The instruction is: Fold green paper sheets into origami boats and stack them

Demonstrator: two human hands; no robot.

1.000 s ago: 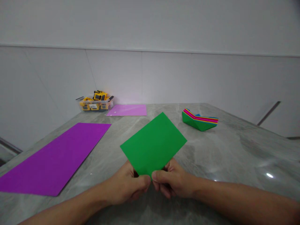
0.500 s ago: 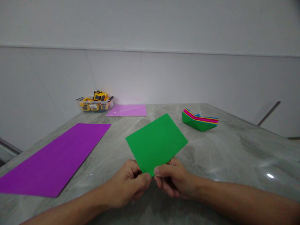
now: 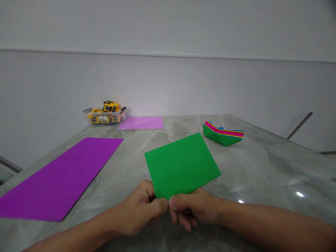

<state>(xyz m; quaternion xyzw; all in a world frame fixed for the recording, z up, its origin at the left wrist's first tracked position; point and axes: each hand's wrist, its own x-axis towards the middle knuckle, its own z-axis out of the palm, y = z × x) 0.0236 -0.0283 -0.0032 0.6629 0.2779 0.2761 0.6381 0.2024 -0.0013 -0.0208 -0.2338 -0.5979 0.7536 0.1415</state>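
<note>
A flat green sheet of paper point(image 3: 182, 164) is held up over the table, tilted, between my two hands. My left hand point(image 3: 144, 208) pinches its lower left corner, thumb in front and fingers curled behind. Close beside it, my right hand point(image 3: 193, 206) grips the lower edge with the thumb on top; the other fingers are bent below and partly hidden. The two thumb tips nearly meet. Beyond the sheet, to the right, stands a folded paper boat point(image 3: 223, 134), green below with pink, yellow and blue layers along its rim.
A large purple sheet point(image 3: 68, 175) lies on the left of the grey marbled table point(image 3: 262, 175). At the back left, a clear plastic box point(image 3: 105, 118) holds yellow toy vehicles, with a pale pink sheet point(image 3: 144, 123) beside it. Behind stands a white wall point(image 3: 196, 84).
The green sheet has turned clockwise and shifted slightly right and down. My right thumb has slid to lie flatter along its lower edge, and the right fingers have dropped a little.
</note>
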